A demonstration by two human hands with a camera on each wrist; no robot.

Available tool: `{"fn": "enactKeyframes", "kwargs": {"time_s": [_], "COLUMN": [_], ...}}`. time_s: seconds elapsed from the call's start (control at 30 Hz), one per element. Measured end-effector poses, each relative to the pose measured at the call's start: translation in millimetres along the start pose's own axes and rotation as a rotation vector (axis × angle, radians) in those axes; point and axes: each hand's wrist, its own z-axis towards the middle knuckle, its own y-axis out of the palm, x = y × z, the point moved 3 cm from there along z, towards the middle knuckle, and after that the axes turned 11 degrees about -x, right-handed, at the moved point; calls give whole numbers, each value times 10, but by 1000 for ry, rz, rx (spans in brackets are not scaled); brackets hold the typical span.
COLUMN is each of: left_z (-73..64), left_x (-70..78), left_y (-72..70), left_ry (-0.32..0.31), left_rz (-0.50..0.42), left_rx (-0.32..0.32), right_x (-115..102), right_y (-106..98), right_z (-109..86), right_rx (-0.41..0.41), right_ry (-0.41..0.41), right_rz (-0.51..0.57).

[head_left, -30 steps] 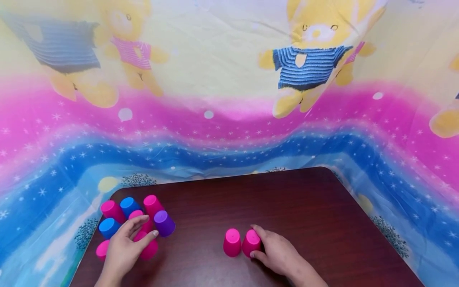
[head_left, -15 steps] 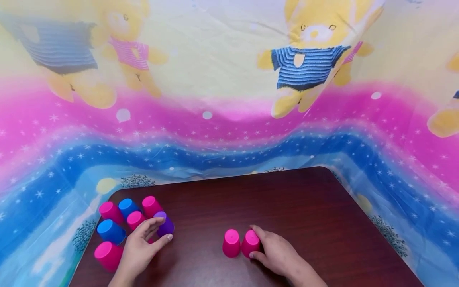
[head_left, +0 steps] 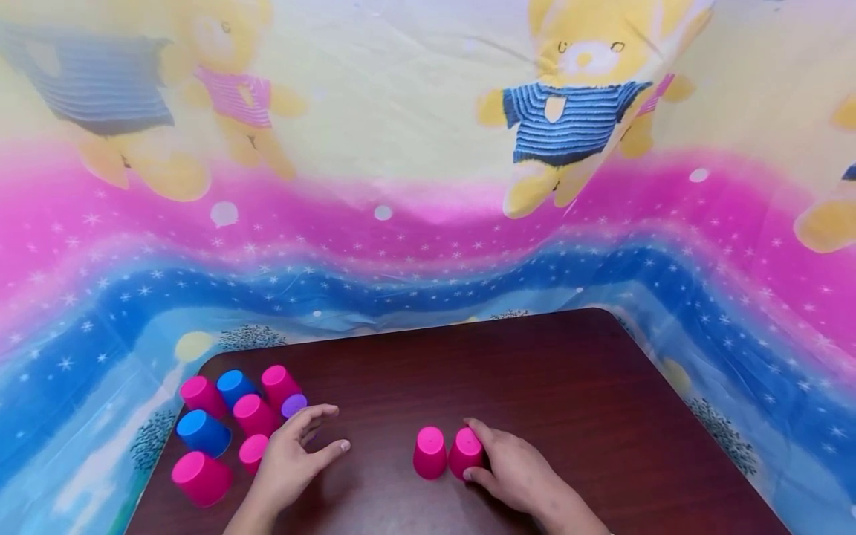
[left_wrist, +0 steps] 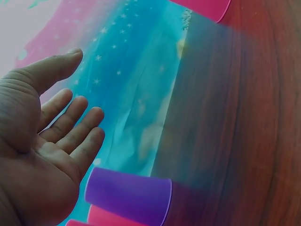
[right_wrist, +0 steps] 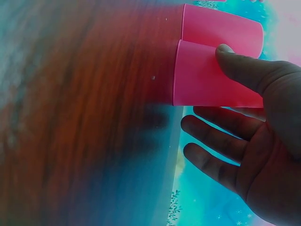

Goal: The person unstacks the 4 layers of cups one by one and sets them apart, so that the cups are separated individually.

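Note:
My right hand (head_left: 515, 472) holds an upside-down pink cup (head_left: 464, 457) on the table, thumb on the near side and index finger on the far side. Close beside that cup on its left stands another inverted pink cup (head_left: 429, 455). In the right wrist view the thumb lies on the held cup (right_wrist: 207, 80), the other pink cup (right_wrist: 216, 28) behind it. My left hand (head_left: 287, 468) hovers with fingers spread and nothing in them. It partly covers a purple cup (head_left: 293, 406), which shows apart from the palm in the left wrist view.
At the table's left lies a group of inverted cups: pink ones such as the front one (head_left: 200, 479) and the middle one (head_left: 255, 416), plus a blue cup (head_left: 203, 433) and another blue cup (head_left: 237, 388). The dark wooden table (head_left: 535, 371) meets a printed cloth backdrop (head_left: 414, 253).
My left hand has moved right, away from the cup group, uncovering more of the pink cups there. The right hand keeps its hold, and both pink cups beside it stay in place.

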Motion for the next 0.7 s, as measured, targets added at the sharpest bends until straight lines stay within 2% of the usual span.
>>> {"fn": "enactKeyframes", "kwargs": {"time_s": [0.57,0.7], "left_z": [102,128], "left_x": [-3,24], "left_y": [341,401], "left_ry": [51,84], "left_rz": [-92,-107], "left_rx": [-90,-108], "right_x": [-12,-10], "right_y": [-13,-11], "right_z": [-18,-18], "right_rx": [22,21], "right_ry": [-16,-12], "right_rz": [-17,-21]}}
